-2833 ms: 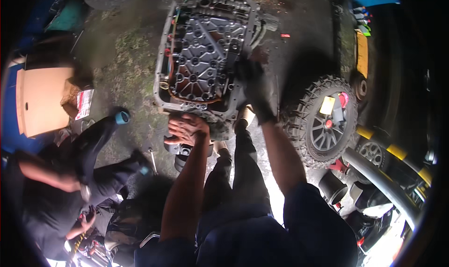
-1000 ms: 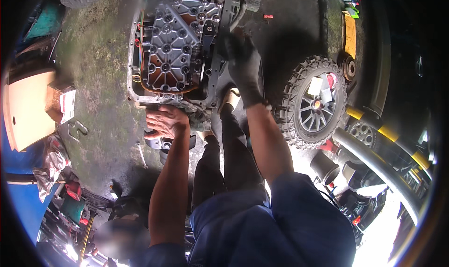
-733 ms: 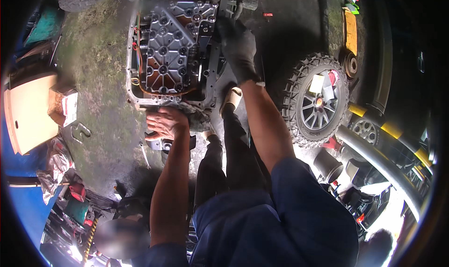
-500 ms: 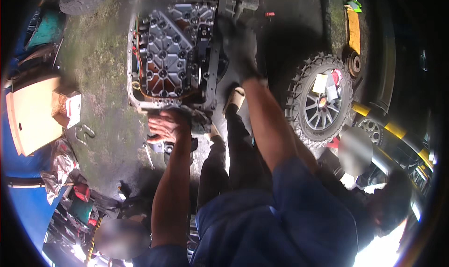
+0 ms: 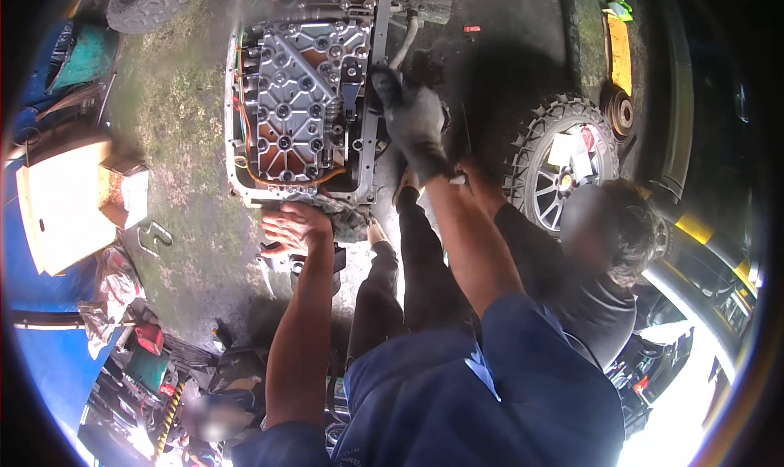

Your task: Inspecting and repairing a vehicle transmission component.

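Note:
The metal transmission housing [image 5: 231, 124] lies open before me, with a silver valve body [image 5: 294, 116], wiring and a pan-shaped rim. My bare left hand [image 5: 296, 228] rests at the housing's lower end, fingers spread over the dark fittings below the rim. My right hand [image 5: 415, 117], in a dark glove, is at the right rim beside a hose, its fingers curled; what they hold is hidden.
A co-worker [image 5: 596, 279] leans in from the right, an arm reaching beside my right forearm. A spoked wheel [image 5: 547, 201] lies behind them. At left are cardboard [image 5: 61, 205], a box [image 5: 122, 197] and a blue surface [image 5: 45, 287]. Another person [image 5: 208, 418] is at lower left.
The co-worker has moved in from the right, now partly covering the wheel. My gloved hand has shifted slightly down the rim. The housing appears a little lower in view. My left hand stays in place.

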`<action>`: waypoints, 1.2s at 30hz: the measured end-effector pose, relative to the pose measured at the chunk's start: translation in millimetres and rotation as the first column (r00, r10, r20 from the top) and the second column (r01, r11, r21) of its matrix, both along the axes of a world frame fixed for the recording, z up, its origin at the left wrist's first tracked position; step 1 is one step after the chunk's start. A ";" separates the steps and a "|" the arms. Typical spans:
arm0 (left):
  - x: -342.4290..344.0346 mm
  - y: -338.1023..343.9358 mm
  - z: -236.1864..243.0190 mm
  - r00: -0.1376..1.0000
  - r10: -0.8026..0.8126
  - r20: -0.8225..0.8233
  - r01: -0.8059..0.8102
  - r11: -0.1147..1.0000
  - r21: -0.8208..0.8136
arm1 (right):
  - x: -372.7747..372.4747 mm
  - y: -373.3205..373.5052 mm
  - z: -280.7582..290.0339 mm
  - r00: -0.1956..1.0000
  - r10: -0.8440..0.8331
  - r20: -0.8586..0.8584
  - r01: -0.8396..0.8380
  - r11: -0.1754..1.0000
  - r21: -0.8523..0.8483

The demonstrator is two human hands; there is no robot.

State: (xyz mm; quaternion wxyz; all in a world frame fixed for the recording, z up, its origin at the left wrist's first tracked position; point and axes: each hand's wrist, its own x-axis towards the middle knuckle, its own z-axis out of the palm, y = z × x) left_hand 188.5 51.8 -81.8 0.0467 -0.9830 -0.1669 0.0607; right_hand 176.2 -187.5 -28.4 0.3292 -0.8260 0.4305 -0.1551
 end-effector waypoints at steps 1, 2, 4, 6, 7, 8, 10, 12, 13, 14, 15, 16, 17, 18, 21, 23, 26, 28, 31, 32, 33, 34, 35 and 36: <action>2.5 7.7 0.9 1.000 0.008 -0.017 -0.007 0.999 0.048 | 6.3 0.9 18.0 0.996 0.081 -0.048 -0.082 0.997 -0.001; 0.9 5.6 1.5 0.998 0.015 0.053 -0.014 1.000 -0.022 | 13.6 -11.6 31.1 0.997 0.059 -0.050 -0.059 0.998 0.015; -1.4 -0.4 -2.0 1.000 -0.001 0.019 0.002 0.999 -0.037 | 35.2 -46.4 25.8 0.989 -0.079 -0.123 0.088 0.994 0.065; -0.6 0.0 -0.8 1.000 0.007 -0.013 -0.007 1.000 0.006 | 18.4 -26.6 16.2 0.995 0.004 -0.099 -0.002 1.000 0.024; 1.8 5.0 2.5 0.999 0.026 -0.026 -0.025 0.999 0.033 | 17.1 -14.4 20.5 0.993 0.090 -0.070 -0.091 0.996 -0.017; 3.6 4.9 5.5 0.998 0.044 -0.042 -0.045 0.999 -0.016 | 15.2 -8.3 24.9 0.994 0.094 -0.064 -0.096 0.995 -0.022; 2.5 1.2 10.4 0.997 0.050 -0.066 -0.053 0.998 -0.045 | 3.0 2.1 26.6 0.992 0.059 -0.115 -0.052 0.996 0.068; 1.5 -2.0 12.1 0.998 0.035 -0.052 -0.038 0.997 -0.071 | 6.8 -10.9 21.8 0.988 0.156 -0.017 -0.155 0.951 -0.266; 1.2 1.4 9.1 1.000 0.021 -0.023 -0.022 0.998 -0.064 | 20.1 -23.4 39.9 0.995 0.085 -0.051 -0.080 0.993 0.083; -0.9 -7.5 7.8 0.998 0.006 -0.063 -0.013 0.994 -0.106 | 21.9 -39.9 31.6 0.998 0.019 -0.053 -0.015 0.997 0.072; -5.3 -9.2 4.6 0.998 -0.001 -0.068 -0.007 0.993 -0.115 | 22.9 -46.7 21.7 0.998 -0.045 -0.049 0.048 0.997 0.068; -2.5 1.9 1.8 0.999 0.001 -0.038 -0.003 0.998 -0.067 | 23.4 -23.8 20.5 0.999 -0.025 -0.029 0.026 0.999 0.043; 1.1 14.3 -0.5 1.000 0.002 -0.010 -0.002 1.000 -0.019 | 20.4 3.5 20.1 1.000 -0.005 -0.008 0.005 1.000 0.018; 3.3 12.9 5.1 0.986 0.085 -0.147 -0.113 0.974 -0.198 | 15.5 12.9 15.6 0.972 0.045 0.233 0.008 0.975 -0.222; 1.4 4.0 0.0 0.993 0.059 -0.100 -0.073 0.987 -0.144 | 9.0 -12.1 3.5 0.979 0.201 -0.021 -0.197 0.929 -0.314; -14.6 -35.1 5.2 0.978 -0.013 -0.207 -0.013 0.992 -0.126 | 6.4 -75.6 -6.4 0.998 0.003 -0.060 -0.012 0.989 -0.147; -2.5 -2.1 3.4 0.994 0.053 -0.097 -0.063 0.993 -0.102 | 15.5 -16.8 7.8 0.998 -0.017 0.058 0.022 0.996 -0.087; 5.2 11.9 -7.4 0.996 0.052 -0.079 -0.056 0.997 -0.053 | 7.3 7.0 5.1 0.969 0.019 0.246 0.029 0.981 -0.189; 1.9 41.7 -27.4 0.976 -0.112 0.187 0.093 0.990 0.107 | 26.3 -7.1 11.7 0.988 0.131 0.080 -0.125 0.989 -0.078; -12.4 -29.9 9.4 0.990 -0.001 -0.139 -0.020 0.989 -0.149 | 0.3 -64.8 -1.4 0.991 -0.022 -0.129 0.026 0.999 0.033; -6.5 -21.8 11.3 0.994 -0.002 -0.110 -0.010 0.994 -0.109 | 6.3 -56.4 1.8 0.994 -0.011 -0.108 0.016 0.999 0.047; -0.4 -0.6 -0.2 0.999 -0.010 0.032 0.012 0.998 -0.063 | 16.6 -37.2 7.8 1.000 0.006 -0.025 -0.003 0.997 0.083; 4.0 17.0 -9.0 0.985 -0.028 0.167 0.032 0.999 -0.019 | 23.3 -21.6 14.1 0.998 0.015 0.054 -0.021 0.993 0.112; -2.6 0.3 0.9 0.998 0.016 0.055 -0.010 0.994 -0.107 | 0.9 -21.4 -6.4 0.981 0.077 0.180 -0.084 0.996 0.029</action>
